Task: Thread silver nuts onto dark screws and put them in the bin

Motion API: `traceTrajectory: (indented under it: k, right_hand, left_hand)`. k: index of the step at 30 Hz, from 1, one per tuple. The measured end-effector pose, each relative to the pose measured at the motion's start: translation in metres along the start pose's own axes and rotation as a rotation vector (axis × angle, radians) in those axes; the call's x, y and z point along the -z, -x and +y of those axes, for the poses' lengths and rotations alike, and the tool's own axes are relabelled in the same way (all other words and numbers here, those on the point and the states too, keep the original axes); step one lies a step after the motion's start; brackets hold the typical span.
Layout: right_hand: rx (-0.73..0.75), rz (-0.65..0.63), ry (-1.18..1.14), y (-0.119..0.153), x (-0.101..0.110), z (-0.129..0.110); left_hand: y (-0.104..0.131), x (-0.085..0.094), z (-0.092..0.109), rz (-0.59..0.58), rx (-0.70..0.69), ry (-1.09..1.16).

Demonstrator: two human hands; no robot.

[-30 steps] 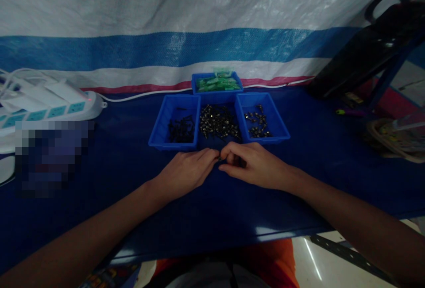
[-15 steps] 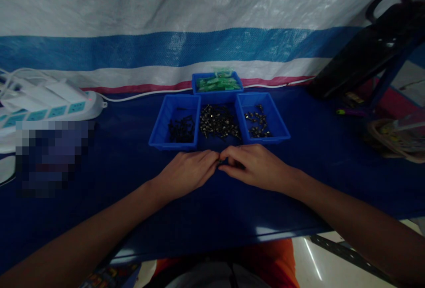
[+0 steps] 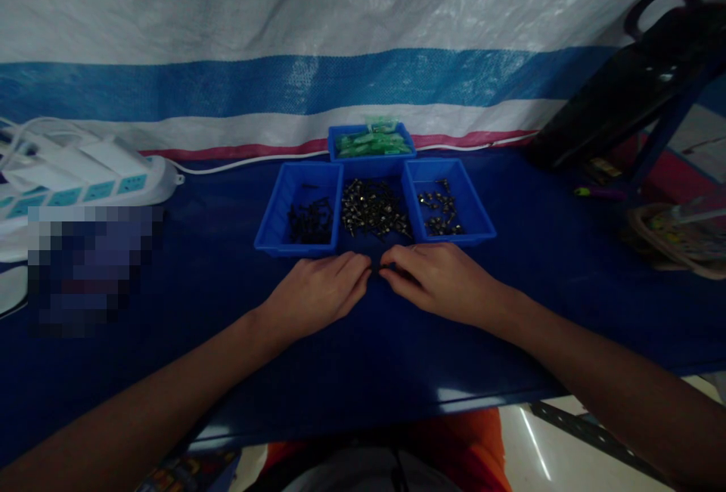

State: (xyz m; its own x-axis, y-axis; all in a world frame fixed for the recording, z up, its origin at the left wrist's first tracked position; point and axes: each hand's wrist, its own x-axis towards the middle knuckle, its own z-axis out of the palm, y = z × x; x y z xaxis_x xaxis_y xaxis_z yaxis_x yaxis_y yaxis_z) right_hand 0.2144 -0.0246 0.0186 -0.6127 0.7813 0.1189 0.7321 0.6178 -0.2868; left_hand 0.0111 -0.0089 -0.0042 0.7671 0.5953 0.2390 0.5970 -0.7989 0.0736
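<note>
My left hand and my right hand are over the blue table, fingertips pinched and facing each other across a narrow gap. Whatever small thing either pinch holds is too dark to make out. Just beyond my left hand is a blue bin with dark screw-like pieces. Beyond my right hand, another blue bin holds small shiny metal parts. Between these bins lies a heap of metal parts. A smaller blue bin behind it contains green packets.
White power strips with cables lie at the left, by a blurred-out object. A black bottle leans at the right, near a basket-like container. A striped sheet hangs behind the table.
My fingertips, which met around something tiny, have moved slightly apart, leaving a small gap. The bins and their contents look the same.
</note>
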Motion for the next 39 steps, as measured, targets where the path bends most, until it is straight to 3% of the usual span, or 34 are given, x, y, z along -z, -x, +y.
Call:
traceTrajectory:
  k: [4,11,14,17,21,29,34,39]
  right_hand:
    - [0.004,-0.063,0.071,-0.0003,-0.0002,0.0013]
    - [0.045,-0.114,-0.066,-0.0014,-0.0066,0.0038]
    - [0.049,-0.102,-0.133,-0.0018,-0.0066,0.0047]
    - [0.039,-0.087,-0.199,-0.002,-0.0051,0.0038]
    - [0.012,-0.111,-0.242,-0.0019,-0.0029,0.0018]
    - [0.032,-0.118,-0.233,-0.0026,-0.0028,0.0027]
    - [-0.02,-0.066,-0.166,-0.0024,-0.0005,0.0035]
    - [-0.005,-0.003,-0.299,-0.0001,0.0022,0.0029]
  left_hand:
    - [0.0,0.0018,0.003,0.079,-0.037,-0.047]
    - [0.0007,0.0025,0.0062,0.115,-0.216,0.025]
    - [0.0008,0.0028,0.0056,0.172,-0.179,0.08]
    - [0.0004,0.0038,0.0044,0.235,-0.046,0.134]
    - [0.0008,0.0031,0.0022,0.158,0.023,0.14]
    - [0.0019,0.0026,0.0003,0.131,-0.104,0.096]
    - [0.0007,0.0045,-0.0006,0.132,-0.043,0.023]
    - [0.0019,0.0018,-0.0013,0.092,-0.032,0.046]
